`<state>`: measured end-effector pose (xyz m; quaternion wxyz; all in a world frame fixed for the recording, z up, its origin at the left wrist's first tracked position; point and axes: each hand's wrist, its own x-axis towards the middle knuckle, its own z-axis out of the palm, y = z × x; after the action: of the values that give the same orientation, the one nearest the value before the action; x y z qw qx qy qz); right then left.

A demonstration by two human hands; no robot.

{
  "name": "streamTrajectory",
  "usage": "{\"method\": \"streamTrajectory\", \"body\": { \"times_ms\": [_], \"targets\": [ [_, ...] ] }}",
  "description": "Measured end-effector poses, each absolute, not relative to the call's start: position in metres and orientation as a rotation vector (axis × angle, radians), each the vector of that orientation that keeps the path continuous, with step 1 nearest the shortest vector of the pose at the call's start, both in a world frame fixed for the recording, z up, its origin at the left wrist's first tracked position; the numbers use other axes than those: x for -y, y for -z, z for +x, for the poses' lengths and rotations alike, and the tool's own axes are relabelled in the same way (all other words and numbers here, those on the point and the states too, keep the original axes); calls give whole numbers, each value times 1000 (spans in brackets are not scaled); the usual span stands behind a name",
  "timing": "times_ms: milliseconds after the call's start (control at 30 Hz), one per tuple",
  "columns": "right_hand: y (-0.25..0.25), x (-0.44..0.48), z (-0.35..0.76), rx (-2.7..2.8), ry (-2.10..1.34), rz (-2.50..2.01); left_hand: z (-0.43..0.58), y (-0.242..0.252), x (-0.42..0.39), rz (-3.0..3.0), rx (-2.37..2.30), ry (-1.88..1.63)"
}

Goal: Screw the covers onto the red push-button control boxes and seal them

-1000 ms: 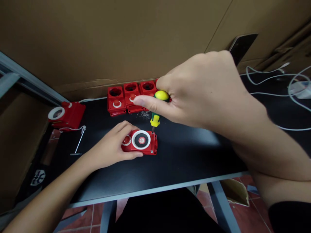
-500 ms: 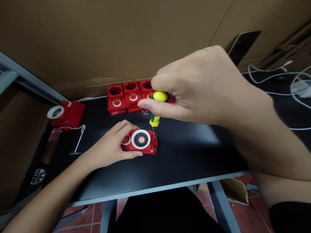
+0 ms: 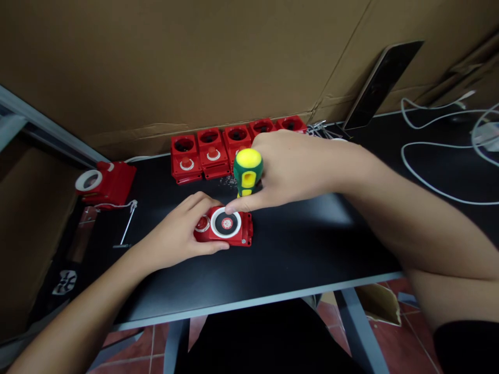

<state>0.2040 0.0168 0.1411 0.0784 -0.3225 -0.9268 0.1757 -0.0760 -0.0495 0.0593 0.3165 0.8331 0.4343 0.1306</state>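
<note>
Left hand [image 3: 177,231] first: I have it clasped around the left end of a red unit [image 3: 238,242], thumb along the near side and fingers over the far side. That unit lies flat on the black table [image 3: 280,259], and I take it as my landmark. Its white-rimmed black disc [image 3: 226,223] faces up, with a red knob [image 3: 202,223] beside it, next to the holding fingers.

Just beyond the unit, I have the right hand [image 3: 288,162] closed on the green and yellow handle of a screwdriver [image 3: 248,169], which stands roughly upright over the unit's far edge. Its thumb points left, over the disc's rim; I cannot tell whether it touches. The thumb also hides the screwdriver's tip from me.

Well to the left of the unit lies a metal rod with a crossbar [image 3: 127,228], tied to a white cord. Behind the unit I see pale crumbs [image 3: 230,182] scattered. Farther left and beyond sits another red unit [image 3: 111,184].

Beyond the crumbs stands a row of five red housings [image 3: 237,145], partly covered by the right hand. To their right I see loose metal pieces [image 3: 319,129], then a dark slab [image 3: 385,83] leaning on the cardboard wall [image 3: 218,62].
</note>
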Motion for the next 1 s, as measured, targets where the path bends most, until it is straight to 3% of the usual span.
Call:
{"method": "streamTrajectory", "body": {
  "times_ms": [533, 867, 1000],
  "targets": [
    [-131, -37, 207, 2808, -1033, -411, -76, -58, 49, 2215, -1121, -348],
    [-136, -31, 203, 2856, -636, -754, -76, -59, 49, 2209, -1145, -336],
    [-135, -31, 202, 2839, -657, -716, -76, -60, 49, 2213, -1137, -341]
  ]
}}
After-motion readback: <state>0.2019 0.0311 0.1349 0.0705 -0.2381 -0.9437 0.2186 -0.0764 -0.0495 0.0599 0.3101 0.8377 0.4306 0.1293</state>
